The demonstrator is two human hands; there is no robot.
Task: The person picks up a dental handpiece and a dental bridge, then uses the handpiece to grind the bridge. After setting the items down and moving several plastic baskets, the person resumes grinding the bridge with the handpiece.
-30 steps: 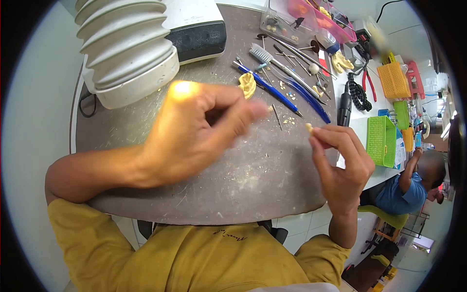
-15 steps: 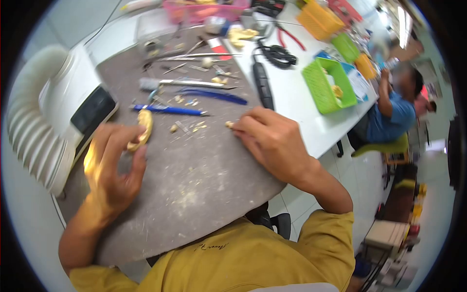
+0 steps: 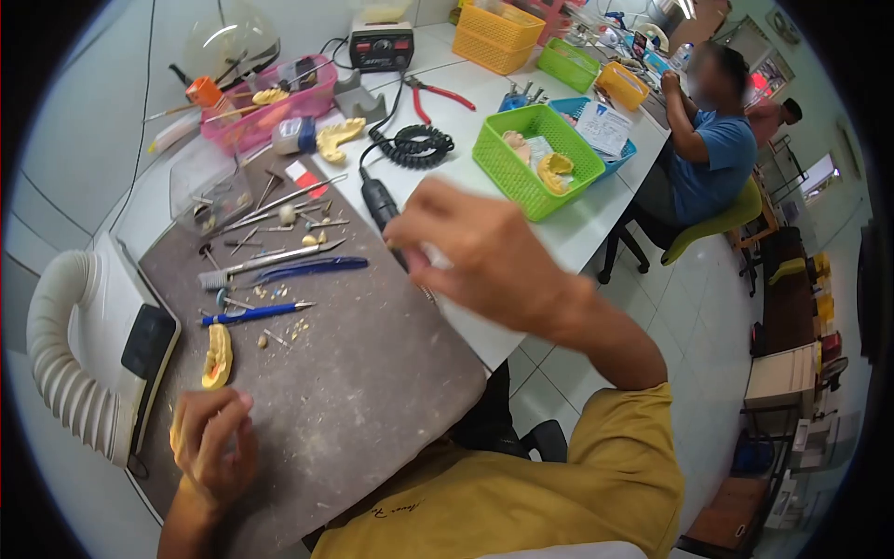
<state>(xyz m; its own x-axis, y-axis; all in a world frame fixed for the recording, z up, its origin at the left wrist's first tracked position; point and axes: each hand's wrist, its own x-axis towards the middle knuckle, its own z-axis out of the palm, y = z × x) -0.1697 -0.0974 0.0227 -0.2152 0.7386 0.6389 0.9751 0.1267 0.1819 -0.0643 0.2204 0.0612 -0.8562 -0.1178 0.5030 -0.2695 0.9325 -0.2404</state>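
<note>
My left hand (image 3: 217, 452) hovers over the grey work mat (image 3: 345, 401), fingers loosely bent and nothing seen in them. Just beyond its fingertips lies a yellow dental cast (image 3: 217, 359), with a small tooth-coloured piece (image 3: 262, 342) beside it. My right hand (image 3: 475, 247) is blurred, its fingers bent towards the thumb over a black corded handpiece (image 3: 380, 203). Whether it grips the handpiece or a small piece is hidden. A blue pen-like tool (image 3: 256, 314), a blue-handled knife (image 3: 312, 268) and a brush-ended metal tool (image 3: 270, 264) lie on the mat.
A ribbed suction hose (image 3: 56, 345) stands at left. Behind the mat are a pink basket (image 3: 219, 130), red pliers (image 3: 442, 93), a control box (image 3: 382, 47) and a green basket (image 3: 507, 158) holding casts. A person in blue (image 3: 712, 154) sits at the right.
My left hand has let go of the dental cast and drawn back towards me. My right hand has moved from the mat, where it pinched a small piece, to the handpiece. The view has shifted.
</note>
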